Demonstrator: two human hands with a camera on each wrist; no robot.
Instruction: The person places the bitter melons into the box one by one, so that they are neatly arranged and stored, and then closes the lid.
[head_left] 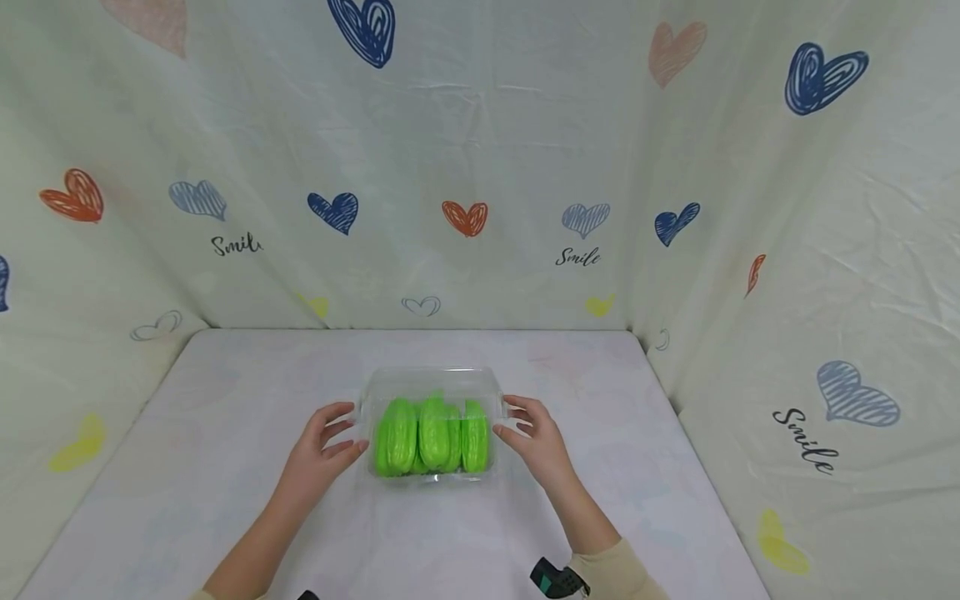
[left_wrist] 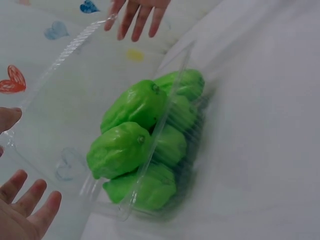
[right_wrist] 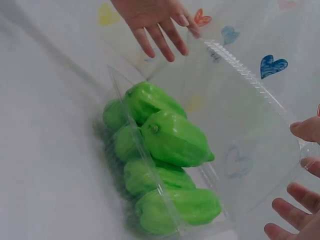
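A clear plastic clamshell box (head_left: 465, 477) stands on the table, with its hinged lid (left_wrist: 55, 110) raised and tilted. Several bright green, ridged vegetables (head_left: 433, 437) lie side by side in the base; their exact kind is not clear. At the lid's left corner my left hand (head_left: 315, 458) pinches the rim between thumb and forefinger, its other fingers spread. My right hand (head_left: 542, 446) pinches the opposite corner likewise; in the right wrist view its thumb (right_wrist: 305, 129) lies on the rim. Both hands stay outside the base.
A white table (head_left: 247, 392) lies under the box. Pale cloth (head_left: 487, 142) printed with hearts and "Smile" hangs behind the table and along both sides. A black device (head_left: 555, 577) sits at the right sleeve.
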